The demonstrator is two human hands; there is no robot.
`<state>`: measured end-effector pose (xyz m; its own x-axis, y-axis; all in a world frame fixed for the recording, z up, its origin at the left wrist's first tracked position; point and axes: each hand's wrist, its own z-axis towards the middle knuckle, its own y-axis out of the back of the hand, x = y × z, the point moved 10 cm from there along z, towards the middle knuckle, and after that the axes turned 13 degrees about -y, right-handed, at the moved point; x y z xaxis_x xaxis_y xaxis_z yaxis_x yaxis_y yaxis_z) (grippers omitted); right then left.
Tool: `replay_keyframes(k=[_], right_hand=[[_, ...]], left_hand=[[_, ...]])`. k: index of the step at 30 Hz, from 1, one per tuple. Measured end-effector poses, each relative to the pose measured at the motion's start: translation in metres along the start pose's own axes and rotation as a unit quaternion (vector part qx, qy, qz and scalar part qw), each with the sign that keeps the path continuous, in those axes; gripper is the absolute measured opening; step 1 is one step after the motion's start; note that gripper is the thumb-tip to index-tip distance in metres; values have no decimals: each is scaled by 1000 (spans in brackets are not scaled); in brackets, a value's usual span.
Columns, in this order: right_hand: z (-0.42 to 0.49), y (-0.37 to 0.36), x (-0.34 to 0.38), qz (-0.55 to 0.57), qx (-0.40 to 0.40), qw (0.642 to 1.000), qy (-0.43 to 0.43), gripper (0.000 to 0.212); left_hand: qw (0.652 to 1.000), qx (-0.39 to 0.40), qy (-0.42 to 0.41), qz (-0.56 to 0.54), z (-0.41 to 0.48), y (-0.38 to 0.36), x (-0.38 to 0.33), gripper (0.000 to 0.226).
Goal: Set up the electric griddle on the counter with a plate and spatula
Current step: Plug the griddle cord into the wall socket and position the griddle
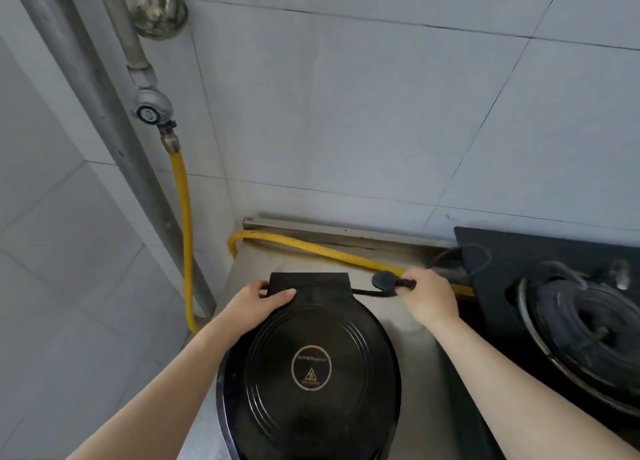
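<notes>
A round black electric griddle (pixel 311 373) with its lid closed sits on the steel counter (pixel 419 355), its hinge end pointing to the wall. My left hand (pixel 258 303) rests on the left of the hinge block, fingers curled over its top. My right hand (pixel 429 298) pinches the griddle's black power cord just behind the plug (pixel 384 281), which it holds up above the counter to the right of the hinge. The cord (pixel 374 292) runs back to the griddle. No plate or spatula is in view.
A yellow gas hose (pixel 187 224) drops from a wall valve (pixel 150 107) and runs along the counter's back edge. A black gas stove (pixel 571 314) with a burner stands at the right. Tiled walls close the back and left. A metal ladle (pixel 159 12) hangs top left.
</notes>
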<state>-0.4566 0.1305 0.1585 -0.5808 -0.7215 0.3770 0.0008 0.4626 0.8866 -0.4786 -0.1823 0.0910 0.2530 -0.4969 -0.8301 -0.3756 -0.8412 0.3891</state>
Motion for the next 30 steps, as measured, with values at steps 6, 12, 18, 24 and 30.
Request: replay_keyframes(k=[6, 12, 18, 24, 30], right_hand=[[20, -49, -23, 62, 78, 992, -74, 37], [26, -83, -15, 157, 114, 971, -137, 17], [23, -45, 12, 3, 12, 997, -83, 16], [11, 8, 55, -40, -87, 994, 43, 10], [-9, -54, 38, 53, 65, 996, -17, 21]], left_hand=[[998, 53, 25, -27, 21, -7, 2, 86], [995, 50, 30, -77, 30, -6, 8, 54], [998, 60, 1, -33, 37, -4, -5, 32], [997, 76, -26, 11, 35, 9, -15, 40], [998, 59, -19, 16, 17, 17, -13, 70]])
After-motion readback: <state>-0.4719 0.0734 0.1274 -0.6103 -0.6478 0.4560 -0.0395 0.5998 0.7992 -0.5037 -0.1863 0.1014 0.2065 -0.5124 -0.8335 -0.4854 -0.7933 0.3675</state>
